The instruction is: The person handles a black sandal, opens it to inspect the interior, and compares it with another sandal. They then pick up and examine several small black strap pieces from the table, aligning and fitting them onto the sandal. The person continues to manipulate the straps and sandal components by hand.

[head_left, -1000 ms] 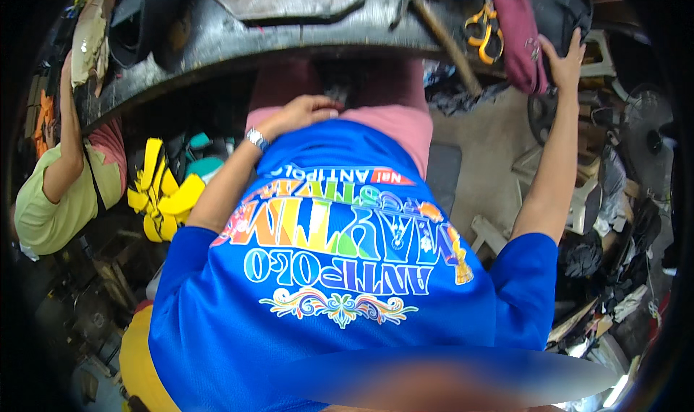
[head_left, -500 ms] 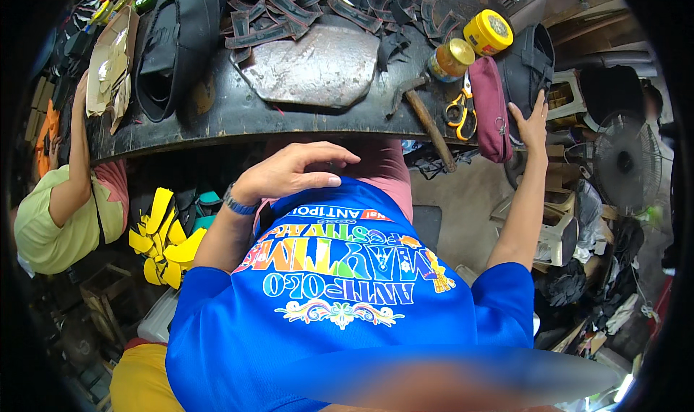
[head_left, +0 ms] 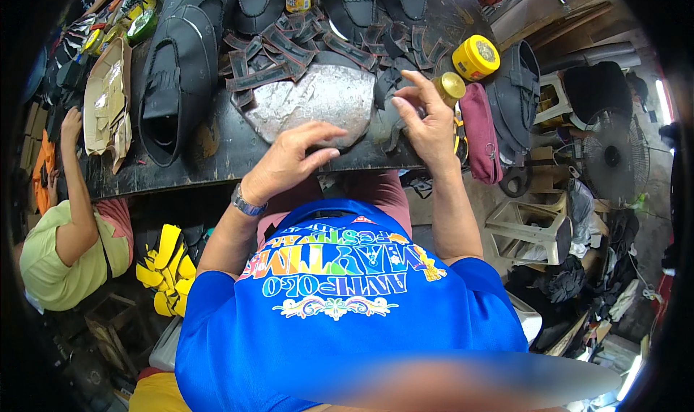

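Note:
My left hand [head_left: 298, 155] hovers at the near edge of a worn metal slab [head_left: 307, 105], its fingers loosely curved, thumb apart, holding nothing. My right hand [head_left: 428, 123] is raised over the table just right of the slab, its thumb and fingers apart with nothing visible between them. It partly hides a jar with a gold lid [head_left: 451, 85], a hammer [head_left: 394, 131] and orange-handled scissors [head_left: 461, 139]. Dark strips with reddish edges [head_left: 278, 50] lie heaped behind and over the slab's far edge.
Black shoes [head_left: 177, 87] stand at the table's left and back. A maroon pouch [head_left: 478, 134], a yellow tub [head_left: 476, 58] and a black shoe-like piece [head_left: 513, 94] are at right. A cardboard tray [head_left: 108, 108] lies left, near another person's arm [head_left: 78, 173]. A fan [head_left: 614, 155] stands farther right.
My right hand has left the black piece at the right and swung inward over the table near the slab. My left hand has shifted slightly forward, to the slab's near edge.

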Action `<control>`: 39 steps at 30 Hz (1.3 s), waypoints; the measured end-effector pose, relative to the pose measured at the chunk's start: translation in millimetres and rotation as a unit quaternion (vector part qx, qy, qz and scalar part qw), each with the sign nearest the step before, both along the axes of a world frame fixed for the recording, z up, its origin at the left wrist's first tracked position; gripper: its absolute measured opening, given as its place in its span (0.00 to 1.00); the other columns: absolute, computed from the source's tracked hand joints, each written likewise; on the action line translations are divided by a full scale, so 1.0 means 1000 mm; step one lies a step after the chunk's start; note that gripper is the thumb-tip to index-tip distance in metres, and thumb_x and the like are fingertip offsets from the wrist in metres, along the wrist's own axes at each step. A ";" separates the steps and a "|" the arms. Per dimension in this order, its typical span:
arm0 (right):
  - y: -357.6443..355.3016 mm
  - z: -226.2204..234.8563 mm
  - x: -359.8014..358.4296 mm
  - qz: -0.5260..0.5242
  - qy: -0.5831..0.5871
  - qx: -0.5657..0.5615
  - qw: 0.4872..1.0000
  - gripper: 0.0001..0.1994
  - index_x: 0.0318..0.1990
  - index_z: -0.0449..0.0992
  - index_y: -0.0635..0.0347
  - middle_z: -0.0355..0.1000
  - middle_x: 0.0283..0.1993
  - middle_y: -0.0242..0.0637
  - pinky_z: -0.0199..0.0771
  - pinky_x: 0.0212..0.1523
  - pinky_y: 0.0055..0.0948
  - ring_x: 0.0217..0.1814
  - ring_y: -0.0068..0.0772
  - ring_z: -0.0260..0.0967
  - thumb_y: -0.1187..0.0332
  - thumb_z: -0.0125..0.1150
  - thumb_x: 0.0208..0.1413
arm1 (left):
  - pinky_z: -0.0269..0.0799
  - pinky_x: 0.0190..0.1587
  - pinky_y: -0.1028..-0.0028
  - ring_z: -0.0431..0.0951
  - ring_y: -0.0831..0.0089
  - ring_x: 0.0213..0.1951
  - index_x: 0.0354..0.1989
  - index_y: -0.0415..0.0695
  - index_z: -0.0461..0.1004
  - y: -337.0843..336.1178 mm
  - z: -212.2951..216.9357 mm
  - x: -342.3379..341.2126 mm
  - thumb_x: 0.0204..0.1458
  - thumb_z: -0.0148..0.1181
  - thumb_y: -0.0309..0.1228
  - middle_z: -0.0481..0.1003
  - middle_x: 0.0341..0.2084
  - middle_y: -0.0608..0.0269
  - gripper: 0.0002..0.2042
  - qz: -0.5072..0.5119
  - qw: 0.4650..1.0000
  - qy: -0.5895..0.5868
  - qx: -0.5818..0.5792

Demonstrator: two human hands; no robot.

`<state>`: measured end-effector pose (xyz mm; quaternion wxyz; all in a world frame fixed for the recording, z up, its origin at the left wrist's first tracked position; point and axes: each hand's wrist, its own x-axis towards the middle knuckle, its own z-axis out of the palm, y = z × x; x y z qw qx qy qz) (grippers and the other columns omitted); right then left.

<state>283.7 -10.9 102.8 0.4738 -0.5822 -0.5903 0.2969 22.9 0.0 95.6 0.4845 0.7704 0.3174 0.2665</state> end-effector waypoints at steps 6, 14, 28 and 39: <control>0.012 0.008 -0.015 0.094 -0.018 -0.004 0.995 0.23 0.61 0.70 0.61 0.79 0.38 0.42 0.76 0.47 0.30 0.41 0.30 0.78 0.73 0.65 0.57 | 0.75 0.53 0.69 0.80 0.63 0.48 0.52 0.40 0.79 0.003 0.033 0.007 0.56 0.65 0.29 0.79 0.47 0.53 0.15 -0.057 0.995 -0.082 -0.012; 0.077 0.063 0.058 0.060 -0.094 0.073 0.991 0.20 0.57 0.74 0.60 0.79 0.35 0.38 0.76 0.40 0.27 0.36 0.23 0.76 0.73 0.65 0.57 | 0.62 0.65 0.57 0.66 0.52 0.65 0.64 0.48 0.70 0.024 0.002 0.035 0.57 0.63 0.34 0.64 0.66 0.52 0.25 -0.010 0.966 0.169 0.197; 0.322 0.053 0.122 -0.108 -0.465 0.126 0.870 0.22 0.52 0.82 0.49 0.76 0.56 0.45 0.68 0.59 0.52 0.60 0.51 0.71 0.49 0.66 0.54 | 0.43 0.73 0.51 0.58 0.56 0.71 0.64 0.50 0.69 0.029 -0.008 0.046 0.57 0.61 0.47 0.63 0.68 0.55 0.27 0.029 0.946 0.197 0.257; 0.396 0.037 0.144 -0.090 -0.371 0.030 0.924 0.18 0.38 0.84 0.46 0.81 0.33 0.39 0.75 0.45 0.42 0.40 0.42 0.80 0.45 0.64 0.51 | 0.45 0.73 0.51 0.59 0.56 0.70 0.59 0.50 0.74 0.091 -0.026 0.026 0.53 0.65 0.41 0.66 0.66 0.57 0.24 0.034 0.965 0.153 0.211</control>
